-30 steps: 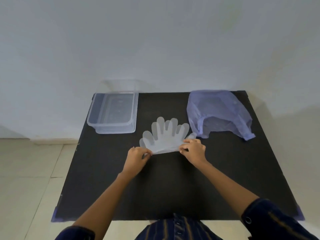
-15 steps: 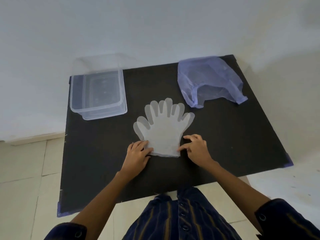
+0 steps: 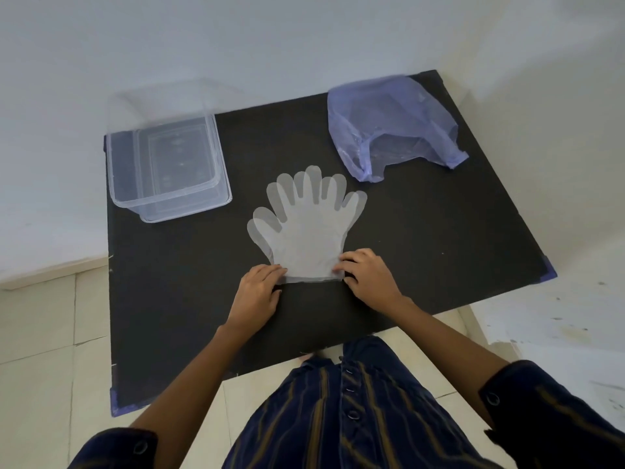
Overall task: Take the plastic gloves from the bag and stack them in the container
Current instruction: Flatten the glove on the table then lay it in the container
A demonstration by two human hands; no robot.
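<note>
A single head-worn wide-angle view looks steeply down from close above the near edge of the black tabletop (image 3: 439, 265), taking in all its corners.

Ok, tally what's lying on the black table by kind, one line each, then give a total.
Clear plastic container: 1
Purple plastic bag: 1
Stack of translucent plastic gloves: 1 (overlapping outlines show more than one glove; exact number cannot be told)
Total: 3 on the black table, counting the stack as one
</note>
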